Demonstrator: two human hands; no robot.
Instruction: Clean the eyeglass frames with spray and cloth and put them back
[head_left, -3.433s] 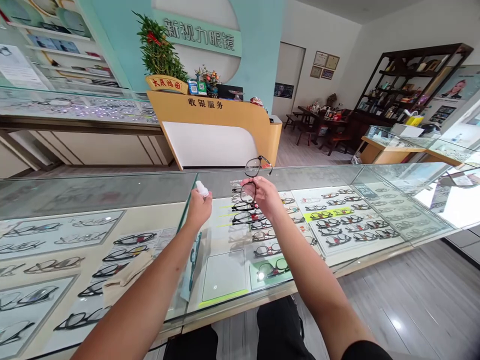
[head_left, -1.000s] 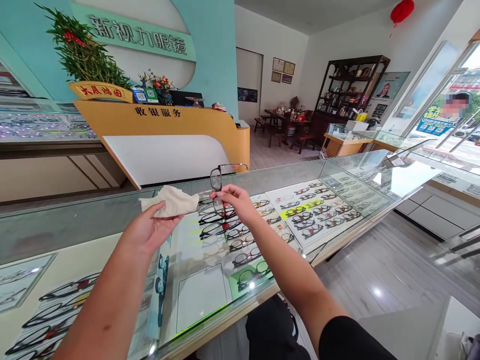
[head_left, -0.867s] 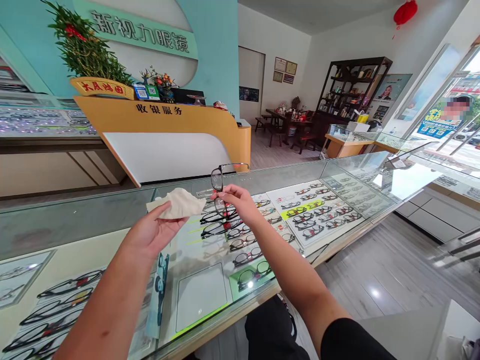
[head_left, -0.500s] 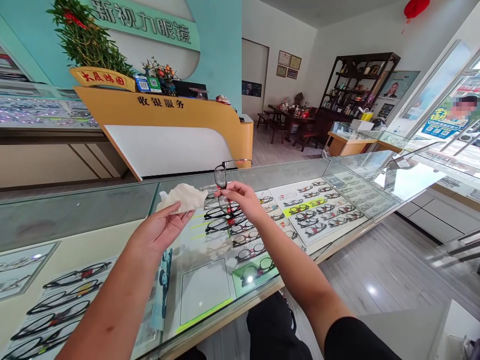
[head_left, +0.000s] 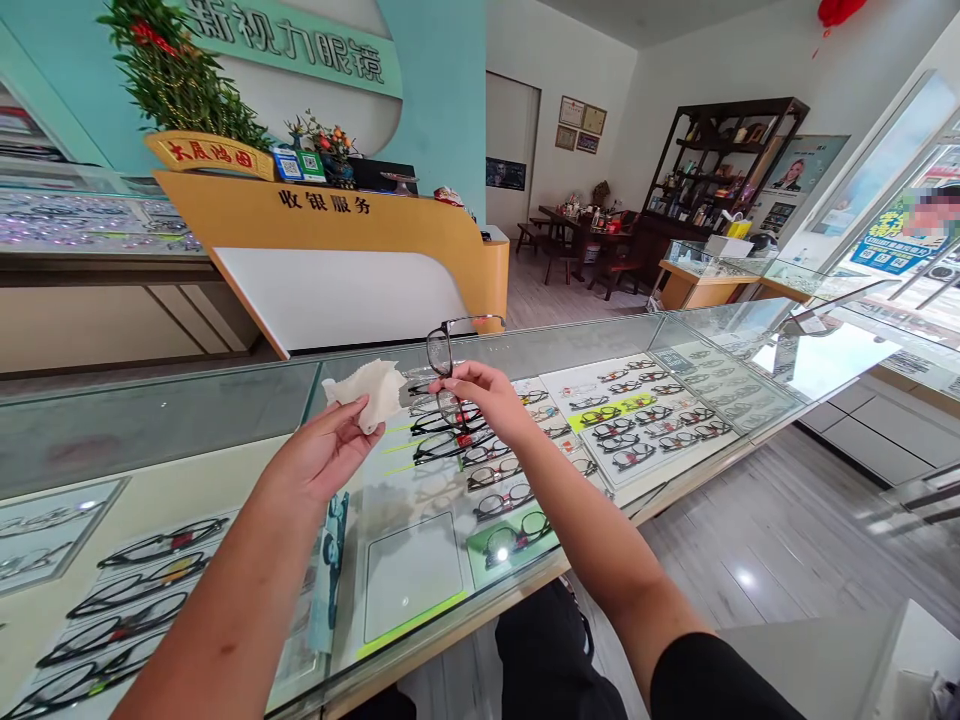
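A person's two bare hands are held over a glass-topped worktop (head_left: 465, 632), both well inside its front edge. A narrow gap separates a cloth (head_left: 367, 392) on the left from a pair of eyeglasses (head_left: 439, 350) on the right; the two are apart. The upper part of the eyeglasses overlaps the worktop's far edge in this view, and the reception desk (head_left: 337, 235) stands well beyond that edge. To the right, past the person's forearm, is floor (head_left: 742, 545).

The left hand (head_left: 330, 450) pinches the cloth between thumb and fingers. The cloth is cream, soft and crumpled, with a ragged-looking upper edge. The right hand (head_left: 486, 398) pinches the eyeglasses near the middle of the frame, thumb against fingertips. The frame is dark and thin and stands on end: one clear, rounded lens above the fingers, the other below, and one slender temple reaching out to the right.

Under the smooth, reflective glass lie rows of spectacles (head_left: 634, 456) and a pale, round-cornered panel (head_left: 415, 570). The floor has a grey wood-plank look.
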